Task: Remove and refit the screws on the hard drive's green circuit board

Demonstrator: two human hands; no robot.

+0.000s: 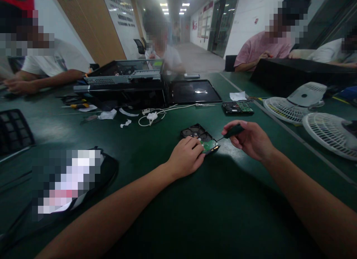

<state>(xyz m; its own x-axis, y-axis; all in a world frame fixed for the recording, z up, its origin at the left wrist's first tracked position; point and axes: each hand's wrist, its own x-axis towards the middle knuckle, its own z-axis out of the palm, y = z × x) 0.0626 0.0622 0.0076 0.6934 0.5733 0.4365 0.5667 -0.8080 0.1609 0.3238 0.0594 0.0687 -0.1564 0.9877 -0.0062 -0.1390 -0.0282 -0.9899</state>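
Note:
A hard drive [198, 135] lies circuit-board side up on the green table [156, 199], its green board facing me. My left hand [186, 156] rests on its near left corner, fingers curled and pressed onto the drive. My right hand [249, 139] is closed round the dark green handle of a small screwdriver [232, 131]. The thin shaft points left and down, and its tip touches the drive's near right edge.
An open computer case [122, 80] and its black side panel [193, 91] lie behind. A second hard drive [237, 107], white cables [152, 116], white fan grilles [329, 134], a black tray [13, 130] and a black pouch [108, 169] surround. Other people sit around the table.

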